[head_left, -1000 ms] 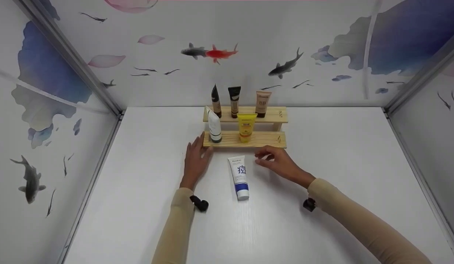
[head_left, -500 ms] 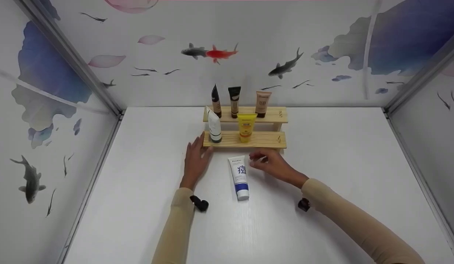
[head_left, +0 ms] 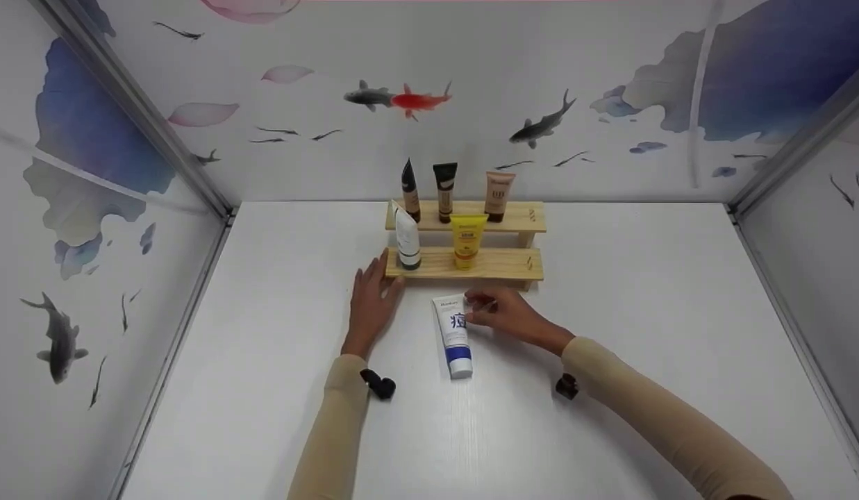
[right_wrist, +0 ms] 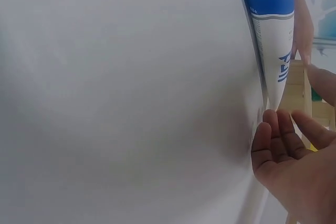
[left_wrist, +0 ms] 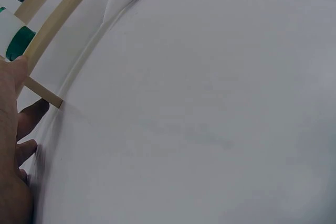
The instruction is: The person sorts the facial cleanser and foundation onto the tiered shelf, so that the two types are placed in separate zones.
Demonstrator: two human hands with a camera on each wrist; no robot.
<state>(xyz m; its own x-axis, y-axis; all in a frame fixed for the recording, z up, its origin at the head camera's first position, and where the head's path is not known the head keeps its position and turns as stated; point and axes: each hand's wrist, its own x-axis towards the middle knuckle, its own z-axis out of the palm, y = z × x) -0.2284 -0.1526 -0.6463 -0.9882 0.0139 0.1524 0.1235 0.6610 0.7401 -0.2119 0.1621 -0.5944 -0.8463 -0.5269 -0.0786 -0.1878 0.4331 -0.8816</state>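
A white tube with a blue band (head_left: 459,353) lies on the table in front of a two-step wooden rack (head_left: 502,264), its cap toward me. My right hand (head_left: 512,316) is at the tube's right side near its flat end, fingers bent loosely with a gap to the thumb. In the right wrist view the fingertips (right_wrist: 270,116) are right at that end of the tube. My left hand (head_left: 372,305) rests against the rack's left end, fingers mostly straight; in the left wrist view the thumb touches the shelf edge near a white tube's green cap (left_wrist: 21,43).
On the lower step stand a white tube (head_left: 407,239) and a yellow tube (head_left: 466,243). Two dark-topped tubes (head_left: 444,194) and a beige tube (head_left: 498,194) stand on the upper step. Printed wall panels (head_left: 297,160) enclose the white table (head_left: 610,278) at back and sides.
My right hand has moved left, from beyond the rack's front right to the lying tube's side. The left hand, the rack and the tubes have stayed in place.
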